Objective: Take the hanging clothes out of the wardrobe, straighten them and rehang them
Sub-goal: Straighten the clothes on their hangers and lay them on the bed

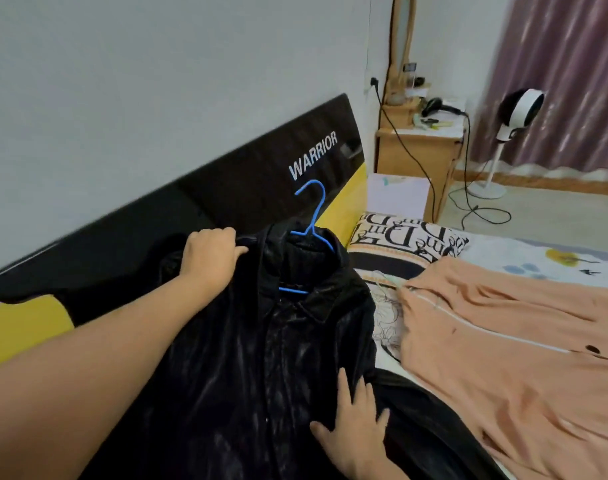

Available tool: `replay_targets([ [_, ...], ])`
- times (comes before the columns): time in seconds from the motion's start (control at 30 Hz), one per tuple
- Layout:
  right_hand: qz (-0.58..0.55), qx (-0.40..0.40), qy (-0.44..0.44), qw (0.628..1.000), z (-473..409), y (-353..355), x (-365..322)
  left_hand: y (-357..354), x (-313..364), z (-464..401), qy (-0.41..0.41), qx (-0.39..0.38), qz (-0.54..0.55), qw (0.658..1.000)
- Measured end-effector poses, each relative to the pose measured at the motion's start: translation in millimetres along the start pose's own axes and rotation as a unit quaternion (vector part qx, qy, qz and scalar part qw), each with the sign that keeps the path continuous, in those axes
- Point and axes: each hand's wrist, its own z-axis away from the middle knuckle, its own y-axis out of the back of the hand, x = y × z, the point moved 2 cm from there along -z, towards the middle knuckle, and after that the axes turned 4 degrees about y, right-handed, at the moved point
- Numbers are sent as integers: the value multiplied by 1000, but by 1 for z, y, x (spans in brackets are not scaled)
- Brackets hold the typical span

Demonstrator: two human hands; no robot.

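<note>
A shiny black jacket (247, 358) lies spread on the bed (538, 268), its collar end toward the dark headboard (226, 188) that bears the word "WARRIOR". A blue hanger (311, 233) sits inside the neck, its hook sticking up past the collar against the headboard. The left hand (210, 254) reaches across and grips the jacket's shoulder near the collar, fingers curled over the fabric. The right hand (356, 431) lies flat on the jacket's lower front, fingers spread and straight, pressing the cloth down. Just beside the jacket, to the right, a peach garment (510, 344) lies spread on the bed, its top near a patterned pillow (410, 237). Beyond the bed stand a wooden nightstand (416, 150) with cables and a white fan (519, 112) before purple curtains (565, 71).
</note>
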Motion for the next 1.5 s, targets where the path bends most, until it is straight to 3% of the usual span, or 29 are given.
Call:
replay_targets([
  [0.1, 90, 97, 65, 989, -17, -34, -1, -37, 7, 8, -70, -6, -77, 995],
  [0.23, 181, -51, 69, 980, -34, -62, 14, -67, 13, 25, -115, 10, -160, 980],
  [0.47, 224, -90, 77, 967, -59, -62, 17, -85, 20, 56, -164, -128, -255, 944],
  [0.57, 215, -108, 71, 968, -57, -52, 13, -81, 19, 53, -145, -190, -282, 929],
  [0.77, 144, -7, 60, 988, -18, -7, 11, -39, 62, 69, -159, -196, -202, 946],
  [0.93, 114, 10, 53, 992, 36, 29, 29, -6, 98, 113, -204, -226, -97, 948],
  [1.27, 100, -26, 10, 995, 156, 64, 124, 23, 189, 238, -318, -381, 15, 868],
  [1.5, 70, -71, -70, 993, 230, 79, 243, 41, 291, 322, -366, -443, 46, 817],
])
